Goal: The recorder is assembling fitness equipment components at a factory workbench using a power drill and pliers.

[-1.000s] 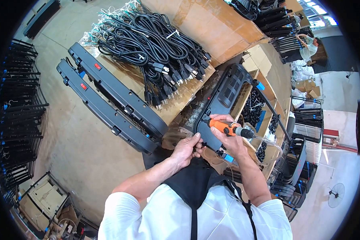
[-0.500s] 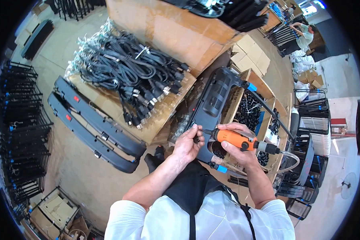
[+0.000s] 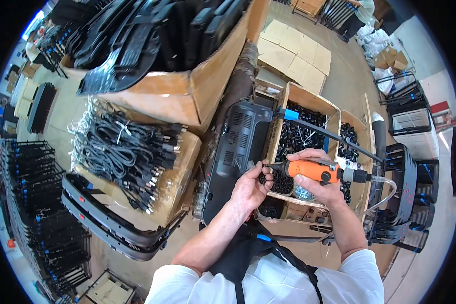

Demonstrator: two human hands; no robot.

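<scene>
My right hand point(image 3: 316, 188) is wrapped round an orange power screwdriver point(image 3: 309, 169), which points left. A clear hose point(image 3: 388, 195) curves from its back end. The fingers of my left hand point(image 3: 251, 188) are pinched together at the driver's tip, and small dark screws point(image 3: 262, 178) show under them; their exact shape is hard to make out. Beneath and beyond my left hand lies a long black plastic housing point(image 3: 236, 134) with vent slots. Both hands are held above the near part of the housing and the parts box.
A divided wooden box point(image 3: 314, 96) of black parts stands at right, crossed by a black bar point(image 3: 334, 136) with a blue end. Bundled black cables point(image 3: 119, 152) lie on cardboard at left. Behind them is a carton point(image 3: 159, 91) of black panels. Curved black covers point(image 3: 109, 215) stand nearer.
My view has turned, so the carton and housing show more fully. Both hands and the screwdriver sit slightly further right in view, the driver's tip still at my left fingers.
</scene>
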